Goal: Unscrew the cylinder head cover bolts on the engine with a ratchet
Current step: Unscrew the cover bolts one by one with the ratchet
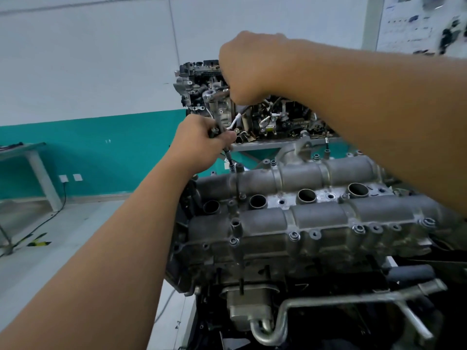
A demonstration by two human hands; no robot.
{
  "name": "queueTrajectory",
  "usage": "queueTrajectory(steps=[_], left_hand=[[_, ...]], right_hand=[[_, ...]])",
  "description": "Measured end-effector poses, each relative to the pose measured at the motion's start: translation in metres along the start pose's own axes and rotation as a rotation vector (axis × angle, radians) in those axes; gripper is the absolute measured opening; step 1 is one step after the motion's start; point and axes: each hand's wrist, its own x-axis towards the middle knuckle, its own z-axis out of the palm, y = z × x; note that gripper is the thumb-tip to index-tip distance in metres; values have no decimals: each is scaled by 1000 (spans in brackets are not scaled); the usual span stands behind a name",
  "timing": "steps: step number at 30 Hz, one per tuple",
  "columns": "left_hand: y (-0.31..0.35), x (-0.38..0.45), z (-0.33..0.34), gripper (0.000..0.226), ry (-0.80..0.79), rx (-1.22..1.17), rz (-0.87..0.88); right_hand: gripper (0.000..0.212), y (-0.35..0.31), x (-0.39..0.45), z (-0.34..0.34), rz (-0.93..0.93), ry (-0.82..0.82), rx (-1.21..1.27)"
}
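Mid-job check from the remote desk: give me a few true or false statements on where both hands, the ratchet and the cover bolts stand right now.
1. The left hand grips the ratchet extension. True.
2. The right hand hangs idle beside the engine. False: it is curled above the left hand, at the tool's upper end.
3. The extension's tip meets the cylinder head cover at its far left corner. True.
4. The front-edge bolts have all been removed. False: several still sit along that edge.
5. The four round wells are open. True.
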Motion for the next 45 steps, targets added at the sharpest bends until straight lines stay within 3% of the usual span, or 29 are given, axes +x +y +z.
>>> queueTrajectory(steps=[3,4,5,8,13,16,18,21,24,27,30,38,41,45], left_hand=[[-3,1,1,19,11,-26,39],[-4,2,1,19,21,-14,40],[-5,4,2,21,28,23,37],[-5,4,7,25,-28,275,60],[-5,3,18,26,-143,644,119],[-2,5,18,23,-226,630,107],[0,5,15,5,-267,609,99],[1,5,15,17,-250,589,99],[-3,4,19,12,-183,650,98],[-3,4,19,7,-217,665,116],[-3,5,16,21,-232,581,132],[-5,7,18,11,-196,592,134],[-5,7,14,11,-150,498,119],[-3,7,17,19,-176,546,103]], right_hand=[[22,2,-4,-6,26,-367,396],[22,3,-2,-7,53,-410,468],[20,6,1,-7,59,-368,440],[10,18,0,0,52,-47,272],[26,43,-10,5,148,5,371],[19,61,-12,8,230,71,487],[13,70,-16,10,295,74,539],[10,75,-20,12,339,96,626],[8,75,-21,13,371,124,714],[4,75,-21,14,397,130,766],[6,74,-22,16,408,119,760],[5,71,-21,21,415,79,702],[4,67,-21,25,377,55,647],[11,60,-18,25,288,25,538]])
